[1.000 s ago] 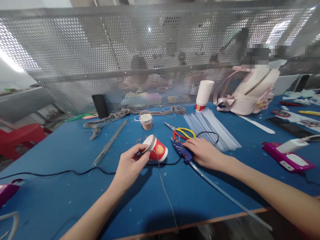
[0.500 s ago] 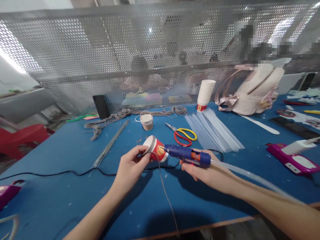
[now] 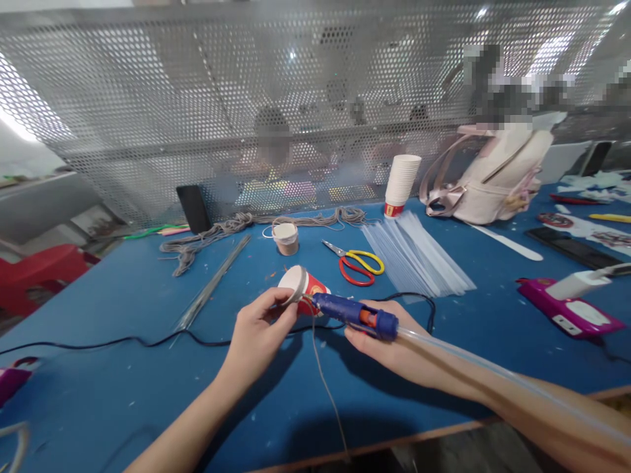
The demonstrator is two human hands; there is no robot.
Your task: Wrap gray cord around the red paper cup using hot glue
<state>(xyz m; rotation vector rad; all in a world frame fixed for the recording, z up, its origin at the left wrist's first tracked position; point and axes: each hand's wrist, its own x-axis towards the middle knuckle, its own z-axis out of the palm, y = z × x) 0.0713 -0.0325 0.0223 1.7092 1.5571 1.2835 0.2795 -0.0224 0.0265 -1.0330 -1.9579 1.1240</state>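
A red and white paper cup (image 3: 318, 287) lies tilted in my left hand (image 3: 260, 325), whose thumb and fingers pinch it near the rim. Grey cord (image 3: 321, 374) is wound around the cup near its rim, and its loose end trails down to the table's front edge. My right hand (image 3: 389, 338) is wrapped round a blue glue gun (image 3: 345, 309) with a long clear glue stick (image 3: 453, 347) coming out of its back. The gun's nozzle is at the cord on the cup, close to my left fingertips.
Behind the cup are a small wrapped cup (image 3: 287, 242), scissors (image 3: 357, 263), clear strips (image 3: 419, 256), stacked cups (image 3: 401, 184) and grey cord bundles (image 3: 217, 233). A phone (image 3: 193, 209) leans at the mesh screen. Right: backpack (image 3: 488, 184), purple power strip (image 3: 566, 309). A black cable (image 3: 133, 339) crosses the table.
My right hand has moved the glue gun left and slightly down, bringing its nozzle from the cup's red side to the cord. My left hand still holds the cup; the view has shifted slightly.
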